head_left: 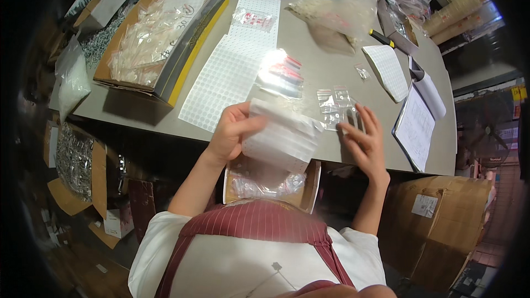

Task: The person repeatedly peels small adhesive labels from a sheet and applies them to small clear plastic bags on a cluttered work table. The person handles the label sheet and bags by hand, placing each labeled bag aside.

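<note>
My left hand (234, 131) grips a white sheet (282, 137) by its left edge, thumb on top. The sheet, with faint rows of dots, hangs over the table's front edge. My right hand (364, 142) has its fingers spread over the table, holding nothing visible. Its fingertips are at small clear zip bags (329, 107); whether they touch them I cannot tell. A shiny stack of clear bags with red strips (282, 74) lies beyond the sheet. Below the sheet, an open drawer or box (313, 192) holds small clear bags (259, 186).
A long cardboard box (160, 91) full of small filled bags stands at left. Sheets of round white stickers (218, 80) lie beside it. At right are a yellow-black tool handle (382, 38), another sticker sheet (385, 69) and an open notebook (417, 124). Large cartons (425, 226) stand below right.
</note>
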`<state>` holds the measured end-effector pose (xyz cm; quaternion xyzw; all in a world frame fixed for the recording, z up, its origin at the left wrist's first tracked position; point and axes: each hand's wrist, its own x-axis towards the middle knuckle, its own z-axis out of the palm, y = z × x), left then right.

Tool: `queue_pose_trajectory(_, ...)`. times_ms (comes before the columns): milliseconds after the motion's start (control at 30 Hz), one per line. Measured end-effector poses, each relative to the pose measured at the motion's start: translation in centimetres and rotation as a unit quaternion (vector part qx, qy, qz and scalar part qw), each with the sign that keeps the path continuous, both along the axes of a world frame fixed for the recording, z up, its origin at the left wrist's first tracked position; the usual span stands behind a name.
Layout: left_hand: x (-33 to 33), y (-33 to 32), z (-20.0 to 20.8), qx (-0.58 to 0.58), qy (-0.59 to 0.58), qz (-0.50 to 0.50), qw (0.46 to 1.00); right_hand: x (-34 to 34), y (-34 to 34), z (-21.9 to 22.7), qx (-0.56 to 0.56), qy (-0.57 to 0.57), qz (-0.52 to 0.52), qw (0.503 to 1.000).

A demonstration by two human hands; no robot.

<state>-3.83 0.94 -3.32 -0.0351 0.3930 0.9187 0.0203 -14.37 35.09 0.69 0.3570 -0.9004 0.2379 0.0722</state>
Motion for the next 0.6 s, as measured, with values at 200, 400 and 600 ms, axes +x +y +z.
queue_pose_trajectory(200,-0.2,-1.6,-1.0,0.191,0.013,-0.027,0.981,2.9,-0.5,-0.1,-0.015,-0.044,0.060,0.997)
queue_pose_trajectory(400,-0.4,-2.2,-1.6,0.254,0.019,-0.012,0.967,0.0,0.2,-0.9,-0.128,-0.053,0.007,0.990)
queue_pose_trajectory(600,-0.8,-2.2,-1.6,0.297,0.009,0.007,0.955,-4.0,-1.4,-3.3,-0.076,-0.045,-0.039,0.995)
